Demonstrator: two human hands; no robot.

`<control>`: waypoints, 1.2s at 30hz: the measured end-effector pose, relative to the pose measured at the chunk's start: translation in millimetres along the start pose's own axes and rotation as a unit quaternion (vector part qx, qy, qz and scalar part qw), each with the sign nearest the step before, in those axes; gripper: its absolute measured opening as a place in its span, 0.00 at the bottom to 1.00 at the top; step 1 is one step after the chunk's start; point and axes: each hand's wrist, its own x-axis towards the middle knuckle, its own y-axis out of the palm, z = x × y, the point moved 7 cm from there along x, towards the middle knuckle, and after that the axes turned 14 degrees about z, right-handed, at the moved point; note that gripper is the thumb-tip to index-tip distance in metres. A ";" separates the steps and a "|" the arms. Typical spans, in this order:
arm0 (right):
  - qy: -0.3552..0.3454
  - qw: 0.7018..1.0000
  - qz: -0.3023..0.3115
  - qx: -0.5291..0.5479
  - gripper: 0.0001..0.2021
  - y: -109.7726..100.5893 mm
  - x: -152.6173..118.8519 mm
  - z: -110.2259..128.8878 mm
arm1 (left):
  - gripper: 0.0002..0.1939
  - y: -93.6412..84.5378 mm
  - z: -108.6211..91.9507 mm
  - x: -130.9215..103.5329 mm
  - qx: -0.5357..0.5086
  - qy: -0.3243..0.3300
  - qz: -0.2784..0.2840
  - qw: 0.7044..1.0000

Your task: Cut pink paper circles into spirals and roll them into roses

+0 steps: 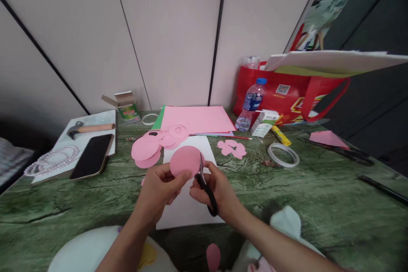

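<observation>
My left hand [162, 185] pinches a round pink paper disc [185, 161] along its lower left edge, thumb on top. In my right hand [219, 189] is a pair of scissors with black handles [210, 199]; its blades point away from me and lie at the disc's right edge. Whether the blades are parted is hard to make out. Beneath both hands lies a sheet of white paper [188, 208]. Beyond, to the left, several pink paper circles [145, 151] overlap in a pile. Small scalloped pink cut-outs [232, 148] rest to the right.
Pink sheets [197, 119] lie at the back by the wall. Left are a hammer [95, 128], a phone [92, 156] and bead strings [57, 159]. Right are a water bottle [251, 104], a red bag [287, 93], a tape roll [283, 155], a glue stick [281, 135] and larger black scissors [350, 155].
</observation>
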 end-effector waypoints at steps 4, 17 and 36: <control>0.004 1.000 -0.002 0.001 0.28 0.4 -0.2 1.0 | 0.13 -1.9 -0.7 -0.2 0.000 0.007 -0.009 1.000; 0.025 0.998 -0.036 -0.043 0.27 -1.2 -1.7 4.1 | 0.12 -6.4 -6.6 -1.9 -0.007 0.035 -0.034 0.999; 0.034 0.998 -0.007 -0.049 0.27 4.6 -1.5 -2.7 | 0.11 1.7 -3.7 1.6 -0.075 0.043 -0.005 0.996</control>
